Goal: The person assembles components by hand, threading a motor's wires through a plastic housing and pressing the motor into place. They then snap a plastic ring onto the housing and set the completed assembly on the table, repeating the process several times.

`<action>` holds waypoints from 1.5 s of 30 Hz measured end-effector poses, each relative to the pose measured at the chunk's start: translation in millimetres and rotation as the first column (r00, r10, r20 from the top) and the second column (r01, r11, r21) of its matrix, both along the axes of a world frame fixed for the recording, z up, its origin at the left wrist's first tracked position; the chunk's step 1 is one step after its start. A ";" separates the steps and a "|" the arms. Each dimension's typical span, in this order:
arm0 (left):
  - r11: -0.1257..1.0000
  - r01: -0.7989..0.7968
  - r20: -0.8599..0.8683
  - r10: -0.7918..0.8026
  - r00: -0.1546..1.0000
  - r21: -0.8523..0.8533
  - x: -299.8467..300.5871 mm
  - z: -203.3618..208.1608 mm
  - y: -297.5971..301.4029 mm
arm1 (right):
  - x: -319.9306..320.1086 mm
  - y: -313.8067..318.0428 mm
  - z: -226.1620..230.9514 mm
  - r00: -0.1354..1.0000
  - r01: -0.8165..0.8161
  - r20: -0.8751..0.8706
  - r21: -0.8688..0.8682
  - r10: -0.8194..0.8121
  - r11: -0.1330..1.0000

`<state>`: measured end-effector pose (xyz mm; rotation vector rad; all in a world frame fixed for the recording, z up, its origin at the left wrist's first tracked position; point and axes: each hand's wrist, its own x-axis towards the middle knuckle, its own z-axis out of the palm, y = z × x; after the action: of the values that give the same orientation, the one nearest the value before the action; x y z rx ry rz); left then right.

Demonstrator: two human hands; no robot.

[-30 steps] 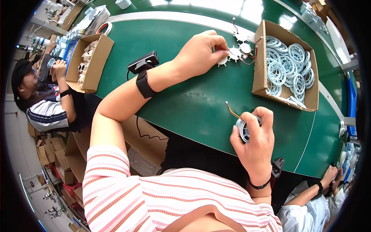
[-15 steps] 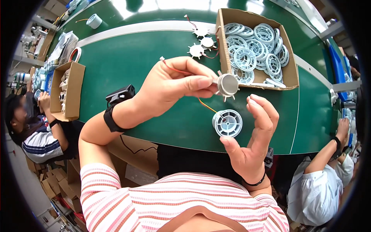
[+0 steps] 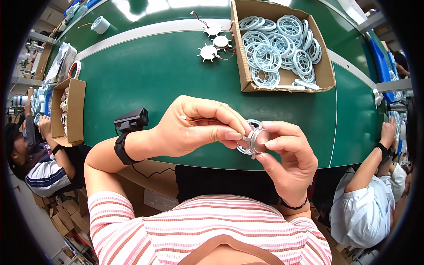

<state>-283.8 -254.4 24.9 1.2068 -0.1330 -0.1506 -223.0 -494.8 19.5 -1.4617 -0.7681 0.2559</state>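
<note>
My left hand [image 3: 187,128] pinches a small round metal motor [image 3: 260,139] with short prongs round its rim, thumb and index finger at its left side. A thin red wire runs back over the palm to a white plug [image 3: 183,117]. My right hand [image 3: 291,154] holds the motor's right side, with thumb and fingers on the rim and flat face. Behind the motor, a light-blue spoked round housing [image 3: 253,121] rests on the table, mostly hidden by the motor and my fingers.
A cardboard box [image 3: 326,77] of light-blue spoked rings stands at the back right. Several white pronged discs [image 3: 213,29] with wires lie beside it. A black device [image 3: 132,119] sits near my left wrist. Another box [image 3: 77,110] stands left. People work at both sides.
My left hand has brought the motor down and nearer, over the housing. My right hand, open and apart before, has closed on the motor. The view has shifted slightly.
</note>
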 end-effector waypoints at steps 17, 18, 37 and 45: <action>0.956 -0.111 0.000 0.115 0.993 0.270 -6.8 -32.5 -11.6 | -10.0 6.5 16.7 0.942 0.169 0.334 -0.355 -0.045 0.919; 0.972 -0.077 -0.056 0.092 0.994 0.221 -6.9 -33.4 -12.2 | -10.3 6.9 16.9 0.936 0.178 0.349 -0.362 -0.045 0.915; 0.913 0.090 0.022 -0.108 0.994 0.397 -10.0 -34.7 -18.1 | -4.7 7.6 13.8 0.852 0.194 0.520 -0.421 0.061 0.886; 0.918 0.105 -0.010 -0.110 0.994 0.382 -7.8 -29.9 -19.5 | -2.5 -0.3 5.2 0.773 0.253 0.627 -0.438 0.092 0.862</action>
<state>-291.6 -273.9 -5.0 1.5924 -0.1863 -0.2755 -225.5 -495.1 24.7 -2.1280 -1.2394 -0.1449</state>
